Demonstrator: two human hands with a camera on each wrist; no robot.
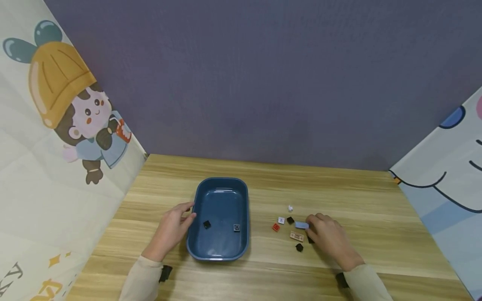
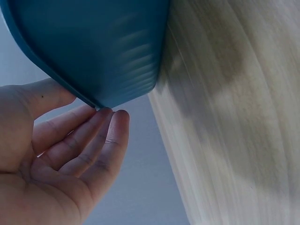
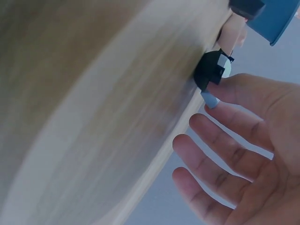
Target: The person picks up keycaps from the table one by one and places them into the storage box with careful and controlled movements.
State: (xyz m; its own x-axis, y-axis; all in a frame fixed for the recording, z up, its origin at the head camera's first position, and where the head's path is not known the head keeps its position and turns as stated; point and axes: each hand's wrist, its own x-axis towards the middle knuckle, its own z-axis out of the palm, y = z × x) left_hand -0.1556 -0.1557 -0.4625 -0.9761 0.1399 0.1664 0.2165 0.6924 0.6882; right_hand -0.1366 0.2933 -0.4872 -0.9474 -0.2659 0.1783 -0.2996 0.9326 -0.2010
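Note:
A blue tray has my left hand at its left rim, thumb and fingertips touching the edge. In the left wrist view the fingers of that hand lie loosely bent by the tray's rim. My right hand pinches a light blue piece between thumb and index finger. The right wrist view shows this piece at the fingertips of the hand, a dark round piece beside the thumb, and the other fingers spread.
Inside the tray lie a black piece and a grey one. On the wooden table are a red piece, a printed tan tile, two whitish pieces and several black ones. A dark panel stands behind.

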